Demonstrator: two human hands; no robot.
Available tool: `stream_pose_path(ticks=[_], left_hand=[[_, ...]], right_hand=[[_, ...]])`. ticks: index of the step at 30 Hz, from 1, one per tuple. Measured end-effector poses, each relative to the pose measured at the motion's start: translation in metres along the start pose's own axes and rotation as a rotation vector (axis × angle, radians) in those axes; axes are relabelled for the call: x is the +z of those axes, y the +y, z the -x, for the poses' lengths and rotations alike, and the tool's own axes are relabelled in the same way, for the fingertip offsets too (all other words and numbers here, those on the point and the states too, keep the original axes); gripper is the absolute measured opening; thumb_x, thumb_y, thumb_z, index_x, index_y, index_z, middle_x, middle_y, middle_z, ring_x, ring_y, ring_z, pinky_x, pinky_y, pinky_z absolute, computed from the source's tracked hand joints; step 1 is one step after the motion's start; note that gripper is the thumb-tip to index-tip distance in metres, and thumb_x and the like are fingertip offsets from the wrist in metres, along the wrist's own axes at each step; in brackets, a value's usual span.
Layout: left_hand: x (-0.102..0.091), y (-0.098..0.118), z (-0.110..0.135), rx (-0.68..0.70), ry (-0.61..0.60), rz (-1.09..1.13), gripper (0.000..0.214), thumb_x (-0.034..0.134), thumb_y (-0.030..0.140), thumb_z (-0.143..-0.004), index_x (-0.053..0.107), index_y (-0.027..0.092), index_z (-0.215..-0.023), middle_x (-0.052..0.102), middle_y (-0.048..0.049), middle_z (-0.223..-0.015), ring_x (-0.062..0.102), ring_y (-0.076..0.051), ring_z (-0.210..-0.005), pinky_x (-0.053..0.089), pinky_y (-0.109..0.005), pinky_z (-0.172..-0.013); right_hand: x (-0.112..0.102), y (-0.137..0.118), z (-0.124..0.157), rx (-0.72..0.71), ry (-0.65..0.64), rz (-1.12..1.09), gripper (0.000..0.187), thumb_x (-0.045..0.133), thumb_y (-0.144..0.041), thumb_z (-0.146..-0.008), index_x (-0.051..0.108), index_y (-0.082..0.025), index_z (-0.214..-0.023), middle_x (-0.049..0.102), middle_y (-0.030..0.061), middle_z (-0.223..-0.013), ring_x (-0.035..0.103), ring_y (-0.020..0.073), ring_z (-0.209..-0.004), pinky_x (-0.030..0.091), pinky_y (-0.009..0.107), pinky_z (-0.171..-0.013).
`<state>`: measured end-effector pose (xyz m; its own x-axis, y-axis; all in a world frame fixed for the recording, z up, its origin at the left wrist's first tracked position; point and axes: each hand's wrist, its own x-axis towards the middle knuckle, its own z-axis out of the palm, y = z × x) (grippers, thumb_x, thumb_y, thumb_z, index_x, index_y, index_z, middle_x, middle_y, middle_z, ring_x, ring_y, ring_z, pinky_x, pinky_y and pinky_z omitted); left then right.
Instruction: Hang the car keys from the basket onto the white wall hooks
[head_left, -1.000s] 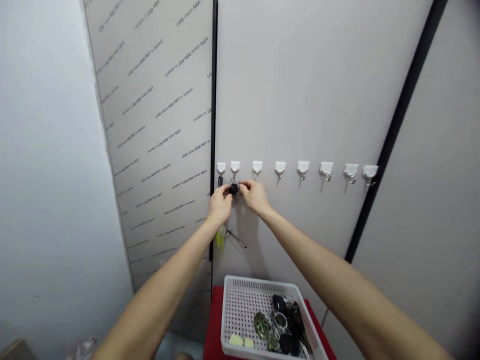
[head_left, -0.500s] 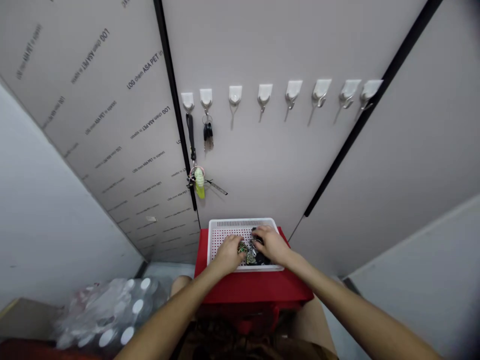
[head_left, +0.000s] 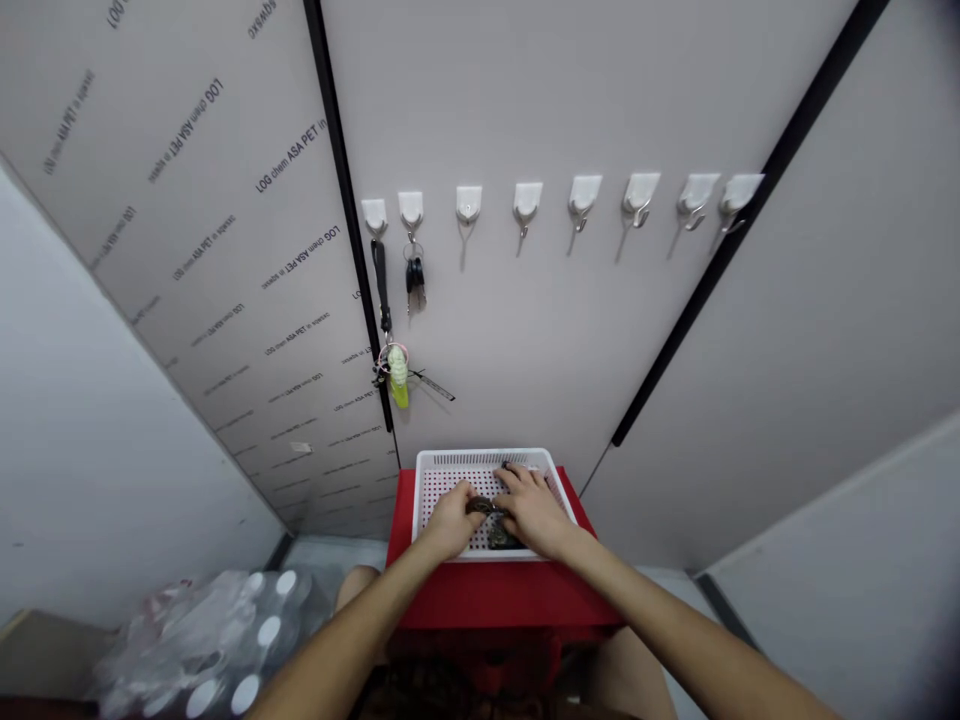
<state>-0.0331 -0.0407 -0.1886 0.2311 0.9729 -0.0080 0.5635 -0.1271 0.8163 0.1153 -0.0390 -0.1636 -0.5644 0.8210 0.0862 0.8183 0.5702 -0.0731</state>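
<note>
A white perforated basket (head_left: 444, 458) sits in front of me with a small pile of key-like trinkets in it. My left hand (head_left: 450, 522) pinches a dark, ring-like keychain (head_left: 480, 505) between thumb and fingers, over the middle of the basket. On the right side, my right hand (head_left: 534, 515) lies over the pile with its fingers spread, the thumb close to the keychain's right end. Below that thumb is a dark greenish trinket (head_left: 499, 535). A black piece (head_left: 511, 467) pokes out past the right fingertips. My right palm hides other items.
The basket stands on a red box (head_left: 510, 595). A row of several white hooks (head_left: 527, 200) is fixed on the grey wall; keys (head_left: 415, 275) and a black strap (head_left: 381, 285) with a green charm (head_left: 398, 375) hang at the left. Plastic-wrapped bottles (head_left: 225, 640) stand at lower left.
My left hand has shifted slightly left, drawing the dark keychain away from the pile. My right hand has flattened over the other items. The camera view has tilted up slightly.
</note>
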Motion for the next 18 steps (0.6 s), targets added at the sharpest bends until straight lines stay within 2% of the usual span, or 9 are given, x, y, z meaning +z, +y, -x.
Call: stream_pose_path(ticks=[5, 9, 13, 16, 18], left_hand=[[-0.002, 0.004, 0.002, -0.070, 0.046, 0.560, 0.013, 0.041, 0.008, -0.059, 0.036, 0.015, -0.069, 0.042, 0.0050, -0.058, 0.043, -0.005, -0.052, 0.033, -0.017, -0.049], [-0.008, 0.011, 0.004, -0.099, 0.084, 0.803, 0.015, 0.043, 0.011, -0.059, 0.036, 0.014, -0.072, 0.045, 0.0041, -0.061, 0.049, -0.006, -0.051, 0.034, -0.017, -0.047], [-0.021, 0.020, 0.004, -0.122, 0.085, 0.989, 0.019, 0.046, 0.013, -0.058, 0.037, 0.014, -0.074, 0.047, 0.0037, -0.062, 0.051, -0.007, -0.051, 0.037, -0.018, -0.048], [-0.035, 0.031, 0.004, -0.109, 0.079, 1.065, 0.023, 0.049, 0.012, -0.056, 0.037, 0.015, -0.076, 0.049, 0.0030, -0.063, 0.052, -0.008, -0.052, 0.039, -0.019, -0.049], [-0.043, 0.039, 0.004, -0.090, 0.075, 1.077, 0.024, 0.050, 0.012, -0.056, 0.037, 0.015, -0.076, 0.050, 0.0027, -0.062, 0.053, -0.009, -0.052, 0.039, -0.018, -0.048]], right_hand=[[-0.001, -0.004, 0.003, 0.029, 0.139, -0.157, 0.019, 0.040, -0.018, -0.067, 0.053, -0.021, -0.081, 0.051, 0.0035, -0.093, 0.031, 0.0185, -0.100, 0.022, 0.034, -0.082], [-0.002, -0.006, 0.002, 0.099, 0.220, -0.357, 0.016, 0.042, -0.014, -0.062, 0.052, -0.017, -0.075, 0.053, 0.0034, -0.079, 0.042, 0.0157, -0.084, 0.028, 0.031, -0.076], [-0.011, -0.008, -0.006, 0.198, 0.159, -0.763, 0.010, 0.041, -0.020, -0.064, 0.048, -0.015, -0.069, 0.048, -0.0018, -0.059, 0.043, 0.0097, -0.057, 0.034, 0.023, -0.057], [-0.021, -0.008, -0.012, 0.218, 0.101, -1.050, 0.013, 0.042, -0.025, -0.063, 0.046, -0.015, -0.071, 0.046, -0.0031, -0.057, 0.041, 0.0075, -0.052, 0.032, 0.020, -0.050], [-0.026, -0.008, -0.016, 0.202, 0.069, -1.152, 0.017, 0.043, -0.026, -0.063, 0.046, -0.015, -0.075, 0.046, -0.0031, -0.059, 0.041, 0.0070, -0.053, 0.032, 0.020, -0.051]])
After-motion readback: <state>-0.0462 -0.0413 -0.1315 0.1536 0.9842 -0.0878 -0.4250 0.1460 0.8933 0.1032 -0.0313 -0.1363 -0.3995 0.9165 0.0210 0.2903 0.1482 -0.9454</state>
